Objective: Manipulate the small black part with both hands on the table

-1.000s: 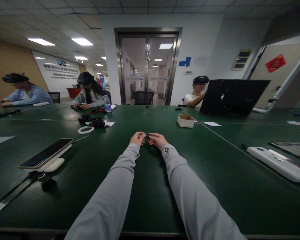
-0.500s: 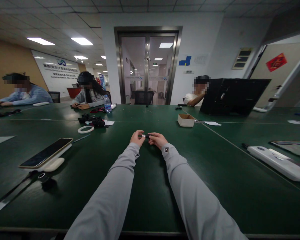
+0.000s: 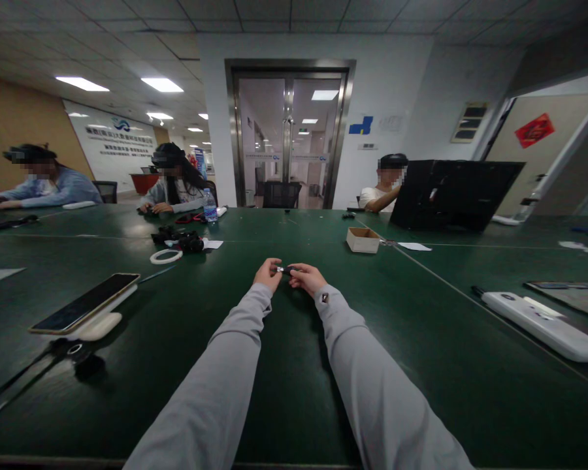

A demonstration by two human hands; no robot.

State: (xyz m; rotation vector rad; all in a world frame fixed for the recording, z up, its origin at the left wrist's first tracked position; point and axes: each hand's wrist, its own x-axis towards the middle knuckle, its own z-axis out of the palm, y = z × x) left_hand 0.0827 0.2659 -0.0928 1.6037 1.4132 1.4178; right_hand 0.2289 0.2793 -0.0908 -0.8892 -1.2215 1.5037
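Between my hands, above the green table [image 3: 294,365], is a small black stick-like piece with a silver end [image 3: 287,269]; its exact kind is too small to make out. My left hand [image 3: 267,275] pinches the silver end between thumb and fingertips. From the other side, the fingers of my right hand [image 3: 310,279] are closed on the black part. Both forearms reach forward in grey sleeves, and the fingertips of the two hands almost meet. Parts of the piece are hidden behind my fingers.
A phone [image 3: 85,301] lies on a white support at left, beside a black strap with a round part [image 3: 84,358]. Further off are a white ring [image 3: 166,256], a water bottle [image 3: 210,205] and an open box [image 3: 363,240]. A white device [image 3: 543,325] lies right. Several people sit opposite.
The view has tilted slightly, so everything sits a little lower in it. Both hands keep their hold on the small black piece, with barely any shift.
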